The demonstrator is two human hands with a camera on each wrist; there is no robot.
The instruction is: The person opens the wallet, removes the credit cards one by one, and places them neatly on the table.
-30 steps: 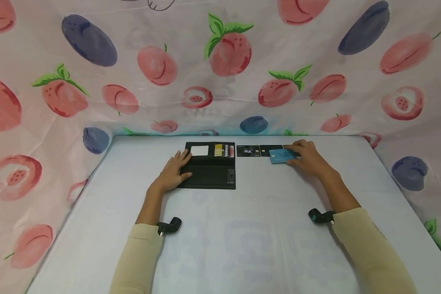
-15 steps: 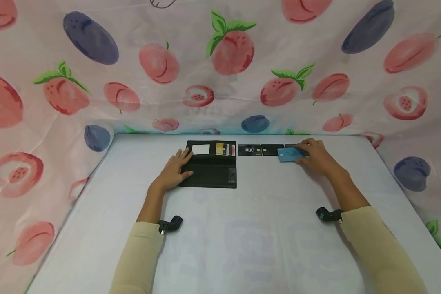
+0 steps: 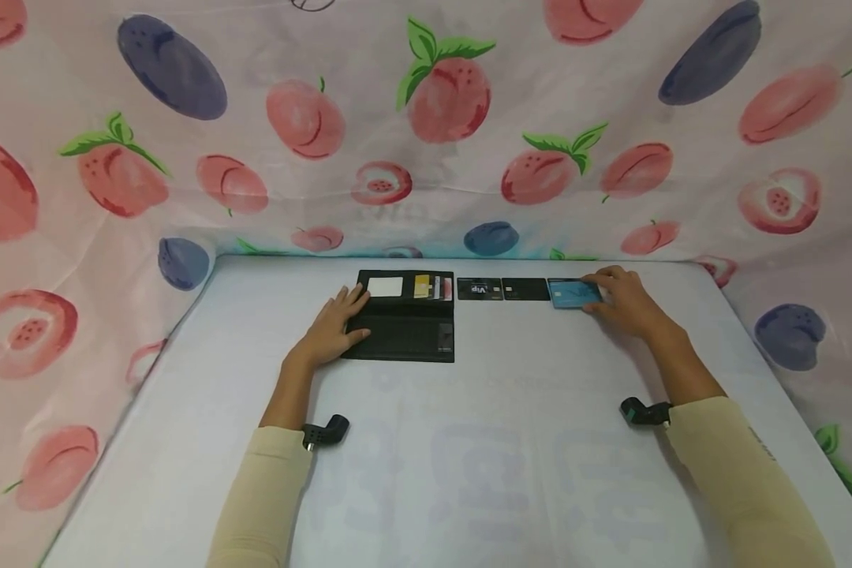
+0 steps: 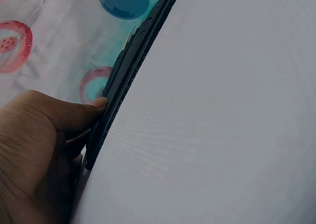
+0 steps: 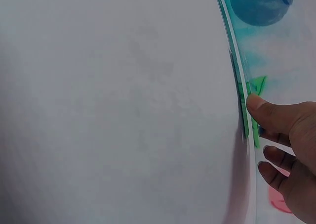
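Observation:
A black bifold wallet [image 3: 405,339] lies unfolded on the white table, with several cards [image 3: 433,288] tucked in its upper half. My left hand [image 3: 330,331] rests on its left edge, fingers spread; the left wrist view shows the thumb on the wallet [image 4: 129,61]. To the wallet's right, a black VIP card [image 3: 479,289] and a plain black card [image 3: 525,289] lie side by side. At the row's right end my right hand [image 3: 625,304] pinches a blue bank card [image 3: 573,293] by its right side. Its fingertips are partly hidden behind the card.
A fruit-print cloth [image 3: 426,213] hangs behind the table's back edge and along both sides. The white tabletop [image 3: 483,442] stretches toward me between the two forearms. A small black camera is strapped at each wrist.
My right hand has moved the blue card rightward, from over the middle black card to the row's right end. It now covers where another dark card showed. The left hand stays on the wallet.

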